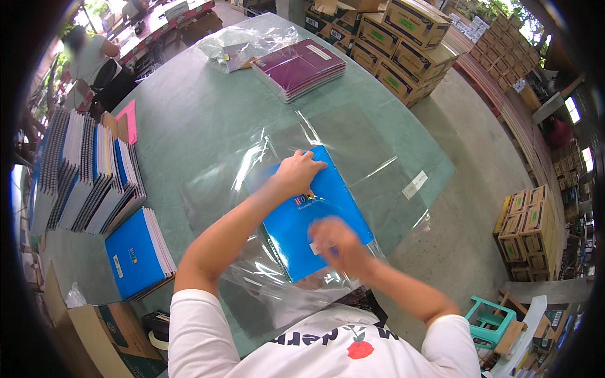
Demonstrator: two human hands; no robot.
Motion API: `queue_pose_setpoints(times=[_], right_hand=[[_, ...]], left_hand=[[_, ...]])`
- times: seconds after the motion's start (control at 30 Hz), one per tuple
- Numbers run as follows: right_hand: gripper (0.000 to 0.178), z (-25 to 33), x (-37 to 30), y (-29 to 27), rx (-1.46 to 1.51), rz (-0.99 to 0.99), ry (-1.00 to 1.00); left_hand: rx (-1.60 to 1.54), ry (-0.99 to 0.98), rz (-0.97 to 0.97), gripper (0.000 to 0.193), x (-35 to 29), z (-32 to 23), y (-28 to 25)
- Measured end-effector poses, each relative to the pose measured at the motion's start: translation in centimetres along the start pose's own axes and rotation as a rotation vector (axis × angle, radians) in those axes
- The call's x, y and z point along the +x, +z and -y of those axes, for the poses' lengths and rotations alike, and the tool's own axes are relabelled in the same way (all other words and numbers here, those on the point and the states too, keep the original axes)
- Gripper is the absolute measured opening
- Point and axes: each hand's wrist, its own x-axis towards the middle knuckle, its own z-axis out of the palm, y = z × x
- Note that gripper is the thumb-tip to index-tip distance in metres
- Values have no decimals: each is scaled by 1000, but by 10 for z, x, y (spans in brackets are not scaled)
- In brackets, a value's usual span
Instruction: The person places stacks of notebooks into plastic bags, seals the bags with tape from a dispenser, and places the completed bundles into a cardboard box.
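Two hands, apart: left hand [297, 173] on blue notebook [296, 228]; blurred right hand [341, 247], grip unclear.

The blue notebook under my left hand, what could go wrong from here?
The wrinkled plastic beside the blue notebook could snag on the spiral at its edge. Your right hand, blurred over it, might knock it askew if your left hand slips. The notebook pile at left could slide if bumped.
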Motion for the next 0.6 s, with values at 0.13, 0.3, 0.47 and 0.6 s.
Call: queue_pose_setpoints(times=[0.13, 0.3, 0.47, 0.6], right_hand=[[45, -44, 60, 11, -470, -274, 62], [48, -34, 53, 24, -726, -264, -4], [52, -18, 62, 26, -727, -89, 11], [53, -34, 51, 16, -703, -65, 124]], left_hand=[[-65, 81, 60, 70, 9, 14, -5], [-990, -476, 295, 55, 49, 110, -27], [-86, 157, -742, 26, 111, 180, 57], [-1011, -320, -20, 17, 109, 114, 8]])
